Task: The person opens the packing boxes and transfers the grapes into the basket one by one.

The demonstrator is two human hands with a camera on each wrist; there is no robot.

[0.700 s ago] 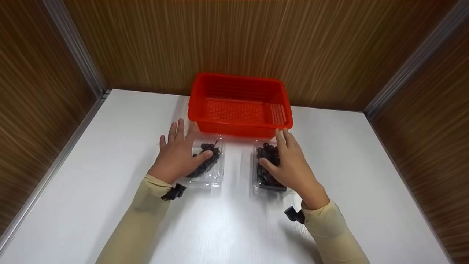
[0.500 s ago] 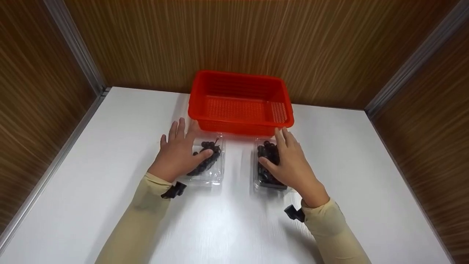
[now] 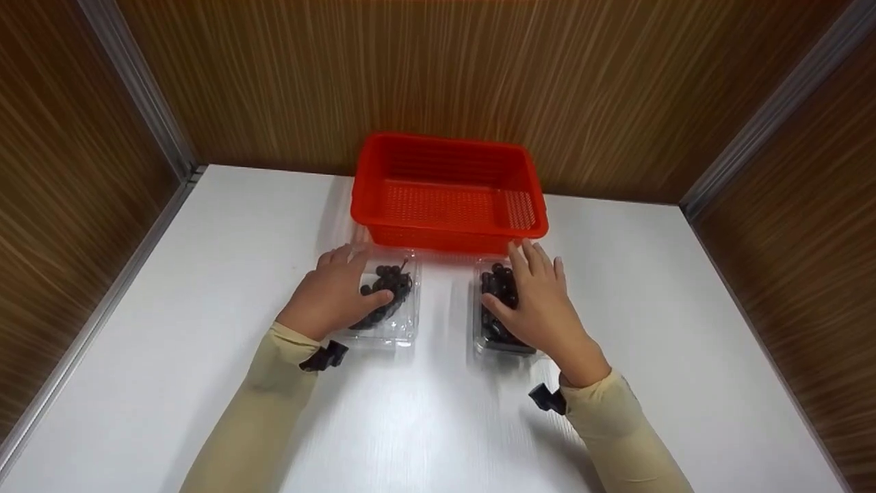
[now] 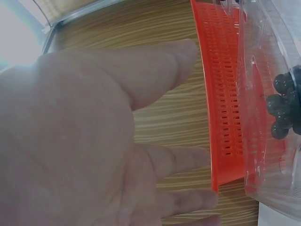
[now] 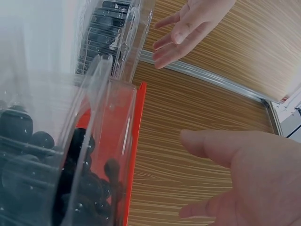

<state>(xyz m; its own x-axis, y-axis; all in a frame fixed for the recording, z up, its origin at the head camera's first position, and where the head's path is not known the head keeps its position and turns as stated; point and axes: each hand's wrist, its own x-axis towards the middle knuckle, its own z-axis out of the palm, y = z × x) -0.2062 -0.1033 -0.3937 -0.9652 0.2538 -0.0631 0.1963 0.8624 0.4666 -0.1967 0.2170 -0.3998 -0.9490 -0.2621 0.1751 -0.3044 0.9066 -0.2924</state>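
Observation:
Two clear plastic boxes of dark grapes lie on the white table in the head view. My left hand (image 3: 327,296) is over the left box (image 3: 410,325), its thumb above the grapes (image 3: 393,279). In the left wrist view, the left hand's palm (image 4: 80,141) faces the camera with nothing in it. Over the right box (image 3: 487,349) is my right hand (image 3: 547,311), fingers spread, partly hiding its grapes (image 3: 498,281). The right wrist view shows a gap between the right hand (image 5: 263,179) and the nearby grapes (image 5: 28,174).
Behind the boxes stands a red perforated basket (image 3: 438,239), with no contents visible. The white table (image 3: 410,424) is enclosed by a wood-grain back panel (image 3: 438,68) and side panels. Metal strips run along the corners.
My left hand's fingers have bent down and drawn back slightly from the basket. The right hand's fingers have spread a little. Boxes and basket have stayed in place.

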